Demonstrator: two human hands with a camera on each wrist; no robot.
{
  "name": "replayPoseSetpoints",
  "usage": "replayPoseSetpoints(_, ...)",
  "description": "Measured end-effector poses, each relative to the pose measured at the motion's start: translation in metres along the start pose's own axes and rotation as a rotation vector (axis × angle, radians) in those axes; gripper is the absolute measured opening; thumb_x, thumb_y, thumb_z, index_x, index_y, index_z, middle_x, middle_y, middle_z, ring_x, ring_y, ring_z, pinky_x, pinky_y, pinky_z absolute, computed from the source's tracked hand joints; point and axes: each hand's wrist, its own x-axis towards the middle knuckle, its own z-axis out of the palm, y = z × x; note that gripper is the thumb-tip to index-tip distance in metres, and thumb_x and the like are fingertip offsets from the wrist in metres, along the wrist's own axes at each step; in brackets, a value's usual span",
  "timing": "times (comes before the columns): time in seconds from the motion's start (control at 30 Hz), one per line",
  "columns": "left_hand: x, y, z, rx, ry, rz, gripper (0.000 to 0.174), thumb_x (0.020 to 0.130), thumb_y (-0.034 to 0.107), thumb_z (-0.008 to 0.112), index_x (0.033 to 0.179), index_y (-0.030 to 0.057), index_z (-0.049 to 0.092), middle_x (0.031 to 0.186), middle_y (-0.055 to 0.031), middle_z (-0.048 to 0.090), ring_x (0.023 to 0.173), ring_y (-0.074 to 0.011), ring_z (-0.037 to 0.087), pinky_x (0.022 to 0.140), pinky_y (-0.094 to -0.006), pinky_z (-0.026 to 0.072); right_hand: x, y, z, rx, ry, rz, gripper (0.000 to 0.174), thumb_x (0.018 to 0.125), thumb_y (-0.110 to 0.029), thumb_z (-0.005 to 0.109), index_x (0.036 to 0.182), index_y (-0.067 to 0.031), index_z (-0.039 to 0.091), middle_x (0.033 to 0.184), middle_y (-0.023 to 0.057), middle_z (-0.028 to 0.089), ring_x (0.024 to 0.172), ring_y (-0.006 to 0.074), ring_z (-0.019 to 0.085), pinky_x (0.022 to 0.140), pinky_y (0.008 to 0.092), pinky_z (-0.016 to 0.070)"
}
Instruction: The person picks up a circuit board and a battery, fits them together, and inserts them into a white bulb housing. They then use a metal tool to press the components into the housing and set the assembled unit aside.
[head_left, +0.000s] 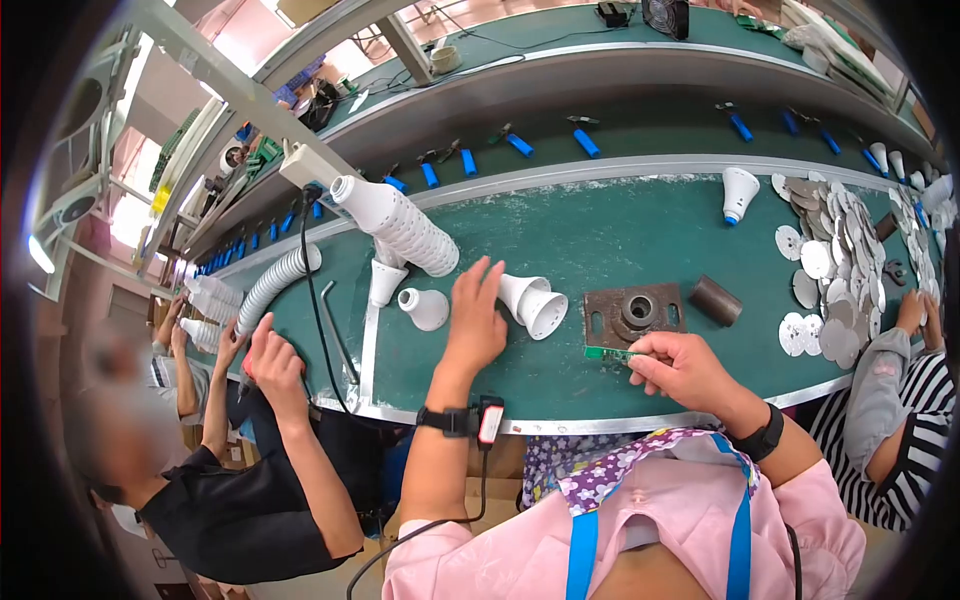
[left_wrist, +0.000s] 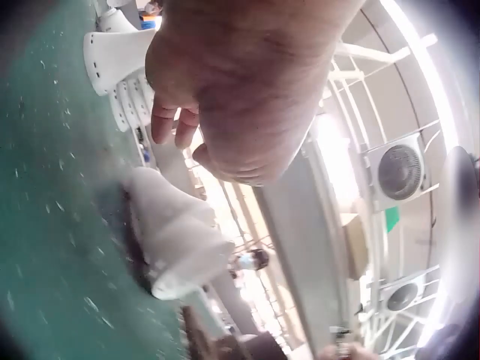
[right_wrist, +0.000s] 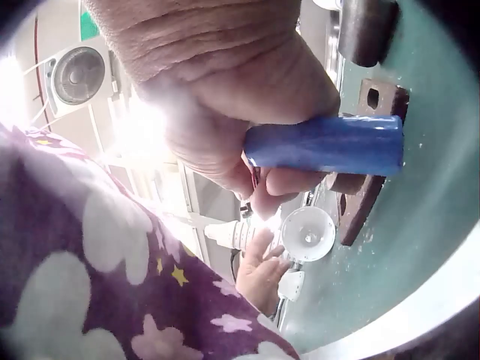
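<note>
My left hand (head_left: 478, 318) hovers over the table with fingers spread, holding nothing. Right beside it, two nested white cone-shaped lamp housings (head_left: 543, 312) lie on their side; they also show as blurred white cones (left_wrist: 176, 232) in the left wrist view. A single white housing (head_left: 424, 309) stands on its other side. My right hand (head_left: 685, 372) pinches a small green circuit board (head_left: 608, 353) with a blue cylinder (right_wrist: 326, 145) that resembles a battery. Just beyond those fingers is a brown metal plate with a round collar (head_left: 637, 312). A dark metal tube (head_left: 715, 300) lies beside the plate.
A long stack of white housings (head_left: 405, 225) leans at the left. Past a black cable lies a bent metal rod (head_left: 340, 330). Many round white-grey discs (head_left: 840, 270) are piled at the right. Blue cylinders (head_left: 585, 142) line the shelf edge. Other people sit on both sides.
</note>
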Motion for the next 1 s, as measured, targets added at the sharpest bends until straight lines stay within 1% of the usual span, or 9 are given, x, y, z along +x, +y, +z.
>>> replayPoseSetpoints(0.03, 0.001, -0.007, 0.005, -0.015, -0.057, 0.026, 0.056, 0.067, -0.003, 0.056, 0.121, 0.0044, 0.042, 0.123, -0.0173, 0.042, 0.113, -0.0359, 0.039, 0.097, -0.0414, 0.0318, -0.001, -0.001, 0.000, -0.005, 0.009, -0.011, 0.016, 0.084, -0.016, 0.055, 0.090, -0.0014, 0.060, 0.070, 0.0031, 0.061, 0.057, 0.0066, 0.053, 0.052, 0.0212, 0.0438)
replayPoseSetpoints(0.2, -0.010, -0.024, 0.012, -0.230, -0.057, -0.161, 0.051, 0.065, 0.011, 0.072, 0.108, 0.0030, 0.046, 0.111, -0.0151, 0.051, 0.104, -0.0325, 0.049, 0.089, -0.0362, 0.0396, -0.002, 0.003, -0.002, -0.049, 0.051, -0.012, 0.015, 0.083, -0.014, 0.055, 0.089, -0.0007, 0.059, 0.069, 0.0038, 0.061, 0.056, 0.0068, 0.054, 0.051, 0.0207, 0.0437)
replayPoseSetpoints(0.33, -0.034, -0.004, -0.022, -0.121, 0.063, -0.384, 0.040, 0.067, 0.012, 0.071, 0.099, 0.0040, 0.048, 0.086, -0.0154, 0.058, 0.079, -0.0333, 0.058, 0.068, -0.0376, 0.0450, 0.007, 0.007, 0.002, -0.084, -0.017, 0.003, 0.013, 0.083, -0.012, 0.054, 0.087, -0.0008, 0.058, 0.067, 0.0031, 0.059, 0.053, 0.0063, 0.052, 0.047, 0.0197, 0.0411)
replayPoseSetpoints(0.43, -0.059, -0.005, -0.029, -0.135, 0.116, -0.506, 0.043, 0.066, 0.008, 0.071, 0.101, 0.0052, 0.045, 0.094, -0.0152, 0.056, 0.076, -0.0317, 0.059, 0.065, -0.0371, 0.0473, 0.013, 0.013, 0.005, -0.040, -0.046, -0.035, 0.011, 0.083, -0.011, 0.053, 0.086, -0.0014, 0.057, 0.065, 0.0023, 0.058, 0.051, 0.0057, 0.050, 0.044, 0.0191, 0.0391)
replayPoseSetpoints(0.5, -0.079, -0.001, -0.027, -0.752, 0.379, -0.677, 0.043, 0.067, 0.001, 0.069, 0.101, 0.0055, 0.044, 0.092, -0.0105, 0.056, 0.067, -0.0191, 0.061, 0.054, -0.0284, 0.0481, 0.018, 0.014, 0.012, -0.079, -0.026, -0.050, 0.011, 0.085, -0.013, 0.051, 0.084, -0.0034, 0.056, 0.061, 0.0004, 0.055, 0.047, 0.0046, 0.048, 0.040, 0.0175, 0.0357)
replayPoseSetpoints(0.53, -0.087, 0.006, -0.032, -0.850, 0.343, -0.727, 0.047, 0.069, -0.002, 0.067, 0.106, 0.0057, 0.040, 0.099, -0.0070, 0.052, 0.069, -0.0126, 0.060, 0.053, -0.0228, 0.0495, 0.022, 0.018, 0.013, -0.072, -0.091, -0.076, 0.011, 0.085, -0.013, 0.051, 0.084, -0.0034, 0.056, 0.061, 0.0004, 0.055, 0.047, 0.0046, 0.048, 0.040, 0.0175, 0.0357)
replayPoseSetpoints(0.73, -0.097, 0.066, -0.036, -1.385, 0.266, -0.636, 0.049, 0.069, -0.007, 0.063, 0.109, 0.0075, 0.040, 0.101, -0.0028, 0.049, 0.082, -0.0103, 0.056, 0.061, -0.0220, 0.0477, 0.030, 0.017, 0.020, -0.032, -0.117, -0.118, 0.012, 0.087, -0.015, 0.049, 0.083, -0.0048, 0.054, 0.059, -0.0003, 0.053, 0.044, 0.0035, 0.044, 0.039, 0.0161, 0.0329)
replayPoseSetpoints(0.93, -0.082, 0.088, -0.021, -1.374, 0.213, -0.428, 0.049, 0.069, -0.014, 0.059, 0.110, 0.0068, 0.041, 0.105, -0.0049, 0.046, 0.099, -0.0135, 0.049, 0.084, -0.0271, 0.0427, 0.018, 0.002, 0.008, -0.014, -0.051, -0.151, 0.013, 0.084, -0.014, 0.052, 0.082, -0.0017, 0.056, 0.059, 0.0005, 0.053, 0.046, 0.0041, 0.044, 0.041, 0.0185, 0.0335)
replayPoseSetpoints(1.0, -0.079, 0.089, -0.018, -1.186, 0.217, -0.321, 0.047, 0.068, -0.016, 0.057, 0.107, 0.0067, 0.044, 0.110, -0.0086, 0.042, 0.103, -0.0165, 0.045, 0.087, -0.0285, 0.0411, 0.009, 0.002, 0.002, -0.006, 0.014, -0.141, 0.013, 0.082, -0.015, 0.055, 0.083, -0.0021, 0.058, 0.061, 0.0011, 0.055, 0.049, 0.0045, 0.047, 0.044, 0.0188, 0.0373)
